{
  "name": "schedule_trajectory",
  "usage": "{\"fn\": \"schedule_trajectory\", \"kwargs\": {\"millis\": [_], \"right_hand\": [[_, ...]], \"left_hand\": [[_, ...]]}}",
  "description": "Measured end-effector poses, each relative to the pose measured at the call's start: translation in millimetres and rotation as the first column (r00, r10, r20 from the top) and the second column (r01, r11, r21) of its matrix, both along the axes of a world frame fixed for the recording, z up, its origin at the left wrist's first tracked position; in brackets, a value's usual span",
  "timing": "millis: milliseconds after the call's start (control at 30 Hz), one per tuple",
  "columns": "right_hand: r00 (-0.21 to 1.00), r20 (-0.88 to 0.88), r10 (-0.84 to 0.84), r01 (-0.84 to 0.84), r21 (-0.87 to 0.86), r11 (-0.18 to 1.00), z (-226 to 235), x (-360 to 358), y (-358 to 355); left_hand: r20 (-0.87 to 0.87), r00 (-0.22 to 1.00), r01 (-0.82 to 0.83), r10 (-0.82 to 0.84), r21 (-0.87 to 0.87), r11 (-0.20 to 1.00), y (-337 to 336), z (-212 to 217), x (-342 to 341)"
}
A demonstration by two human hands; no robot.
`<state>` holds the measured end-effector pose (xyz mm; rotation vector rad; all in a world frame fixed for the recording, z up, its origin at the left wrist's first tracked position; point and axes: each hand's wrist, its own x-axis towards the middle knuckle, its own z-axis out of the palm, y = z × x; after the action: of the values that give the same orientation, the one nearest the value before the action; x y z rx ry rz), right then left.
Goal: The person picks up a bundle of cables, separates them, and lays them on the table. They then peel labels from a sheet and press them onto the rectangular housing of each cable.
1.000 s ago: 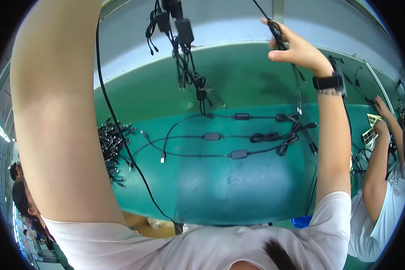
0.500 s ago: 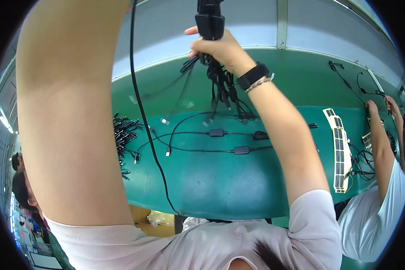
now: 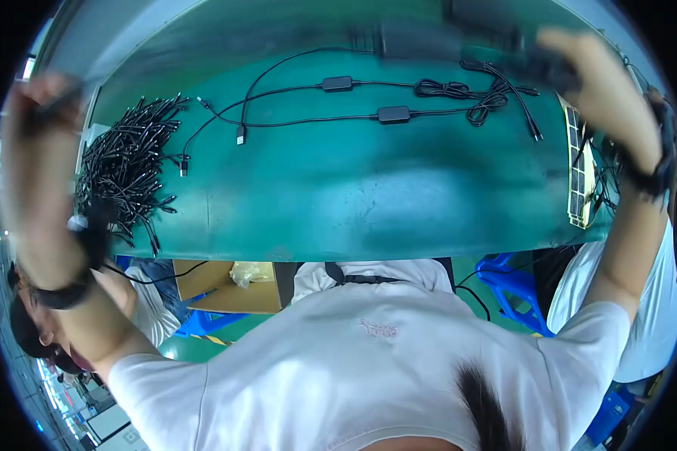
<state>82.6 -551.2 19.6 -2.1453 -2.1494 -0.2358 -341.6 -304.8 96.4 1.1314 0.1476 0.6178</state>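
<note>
At the far left, my left hand (image 3: 49, 109) is raised and smeared by motion, with a dark shape at its fingers that I cannot make out. My right hand (image 3: 590, 71), also blurred, is up at the far right. Beside its fingers are dark smeared shapes (image 3: 541, 68), so its grip is unclear. Between the hands, black cables with small inline boxes (image 3: 337, 84) lie across the green table (image 3: 301, 203). One more inline box (image 3: 394, 114) is nearer to me. A USB plug (image 3: 241, 137) ends one cable, and a coiled cable part (image 3: 438, 89) lies further right.
A large heap of black cable ends (image 3: 128, 158) lies at the table's left. Pale strips with dark rectangles (image 3: 578, 169) lie near the right edge. An open cardboard box (image 3: 226, 292) stands below the front edge, with blue stools (image 3: 504, 286) nearby. People sit on both sides.
My view has tilted down toward the table. My left arm has come down from the top to the far left. My right hand has moved right, away from where it held a black cable bundle.
</note>
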Motion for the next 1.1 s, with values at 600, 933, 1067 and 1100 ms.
{"fn": "schedule_trajectory", "kwargs": {"millis": [600,933,1067,1100], "right_hand": [[0.791,-0.612,-0.002,-0.072,-0.097,0.993,-92.3,-34.0,41.0],[0.901,-0.420,0.107,-0.200,-0.185,0.962,-131.7,-46.2,93.1],[0.825,-0.558,0.089,-0.307,-0.311,0.899,-117.4,-45.9,70.7],[0.810,-0.580,0.088,-0.335,-0.335,0.881,-114.9,-45.1,60.3]], "left_hand": [[-0.976,0.217,-0.423,0.031,-0.065,0.904,-32.7,-186.1,-81.6],[-0.174,0.763,0.169,0.623,0.983,0.068,-20.3,-175.5,73.0],[-0.140,0.748,0.196,0.649,0.980,-0.015,-7.1,-233.9,119.3],[-0.252,0.738,0.298,0.626,0.954,0.033,-19.2,-234.2,119.8]]}}
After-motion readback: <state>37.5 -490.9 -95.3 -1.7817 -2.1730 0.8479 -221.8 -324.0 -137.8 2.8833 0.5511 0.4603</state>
